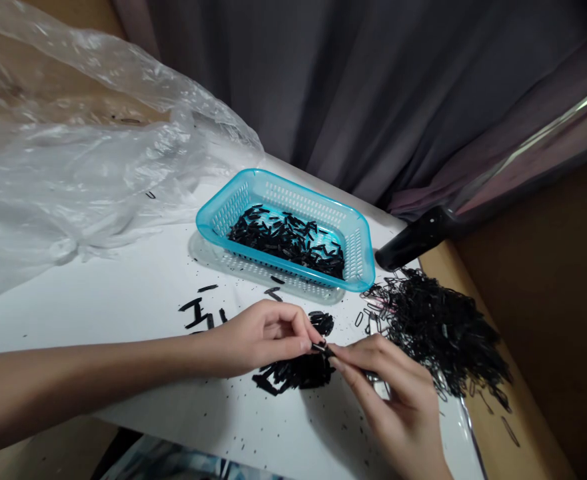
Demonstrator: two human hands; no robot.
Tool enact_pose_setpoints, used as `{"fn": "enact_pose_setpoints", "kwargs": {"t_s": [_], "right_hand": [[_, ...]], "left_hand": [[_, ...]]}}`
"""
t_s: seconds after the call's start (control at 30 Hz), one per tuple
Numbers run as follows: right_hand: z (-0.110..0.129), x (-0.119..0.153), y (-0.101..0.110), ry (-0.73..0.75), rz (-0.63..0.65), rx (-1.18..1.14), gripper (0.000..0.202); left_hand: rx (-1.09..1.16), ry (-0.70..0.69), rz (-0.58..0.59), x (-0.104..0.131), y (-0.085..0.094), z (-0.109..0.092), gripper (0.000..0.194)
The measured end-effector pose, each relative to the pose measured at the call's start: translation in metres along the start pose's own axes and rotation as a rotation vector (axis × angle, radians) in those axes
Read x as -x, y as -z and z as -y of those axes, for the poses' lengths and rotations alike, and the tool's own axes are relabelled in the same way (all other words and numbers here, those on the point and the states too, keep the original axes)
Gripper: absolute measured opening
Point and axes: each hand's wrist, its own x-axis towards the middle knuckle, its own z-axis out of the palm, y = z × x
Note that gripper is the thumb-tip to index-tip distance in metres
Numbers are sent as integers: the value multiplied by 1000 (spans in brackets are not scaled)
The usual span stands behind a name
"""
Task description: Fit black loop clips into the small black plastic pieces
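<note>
My left hand [268,333] and my right hand [393,380] meet above the white table, fingertips almost touching. Both pinch a small dark strip [322,348] between thumb and fingers, one hand at each end. Directly below lies a heap of short black strips [298,375], partly covered by my hands. A smaller clump of black strips [322,323] sits just behind it. Several loose black pieces [198,312] lie beyond my left wrist. Under my right hand, a pale shiny object [380,387] is mostly hidden.
A blue perforated basket [283,260] holding many black strips stands behind my hands. To the right lies a large tangle of thin black loops [443,333], near a knife with a black handle [418,235]. Crumpled clear plastic [123,173] spreads at the left, before a dark curtain [298,80].
</note>
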Motion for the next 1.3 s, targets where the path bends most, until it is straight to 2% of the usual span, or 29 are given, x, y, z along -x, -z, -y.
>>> {"fn": "enact_pose_setpoints", "kwargs": {"t_s": [0.27, 0.4, 0.57, 0.87, 0.97, 1.03, 1.1, 1.2, 1.3], "right_hand": [[-9, 6, 5, 87, -44, 125, 32], [-10, 8, 6, 132, 8, 178, 34], [-10, 9, 7, 122, 43, 196, 34], [-8, 8, 6, 130, 12, 247, 32], [-9, 6, 9, 116, 51, 266, 29], [-12, 4, 11, 89, 104, 306, 24], [-18, 3, 14, 39, 151, 366, 18], [-31, 4, 16, -50, 180, 469, 17], [-43, 4, 13, -92, 162, 527, 19]], "left_hand": [[97, 70, -32, 2, -2, -17, 25], [83, 61, -33, 2, -2, -18, 23], [55, -2, -4, -1, 1, -10, 23], [-64, -125, -8, -2, 2, -8, 19], [-268, -161, -114, -4, 3, -12, 18], [-517, -198, -243, -6, 6, -16, 17], [-789, -227, -318, -8, 11, -18, 16], [-1183, -222, -327, -11, 20, -20, 16], [-1470, -138, -356, -12, 26, -21, 19]]}}
